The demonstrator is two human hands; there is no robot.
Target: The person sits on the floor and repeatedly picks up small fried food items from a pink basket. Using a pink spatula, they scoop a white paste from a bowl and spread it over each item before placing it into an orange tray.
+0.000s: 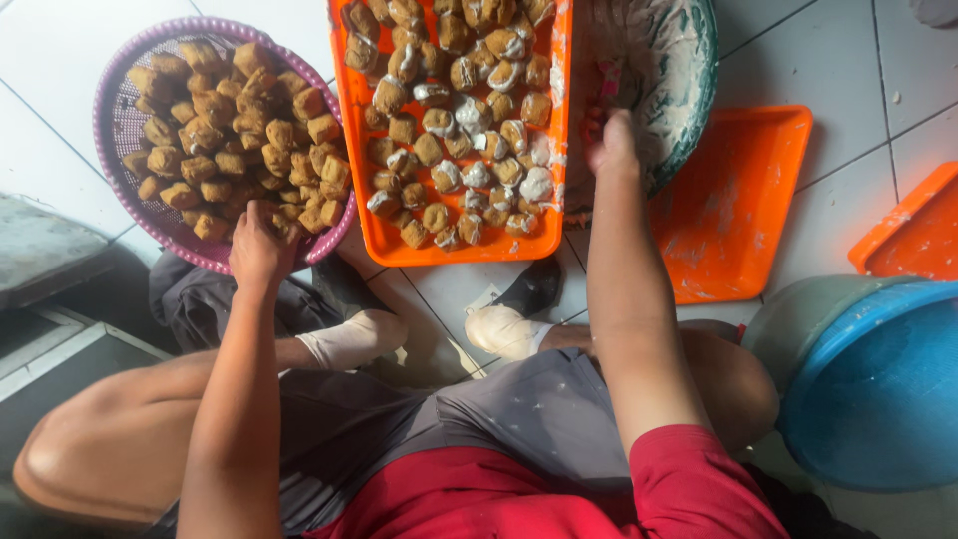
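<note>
The left hand [259, 245] reaches into the purple basket [115, 130], fingers curled around one brown fried tofu puff [284, 228] at the near edge. It looks like picking-up time; next comes a gentle lift so the pile stays put. The right hand [611, 148] sits in the green bowl of white paste [679, 70]; I cannot tell if it holds anything. Between them lies an orange tray [469, 250] full of stuffed puffs. An empty orange tray [738, 200] rests on the floor.

left hand [261, 245] reaching forward, right hand [611, 145] extended
</note>
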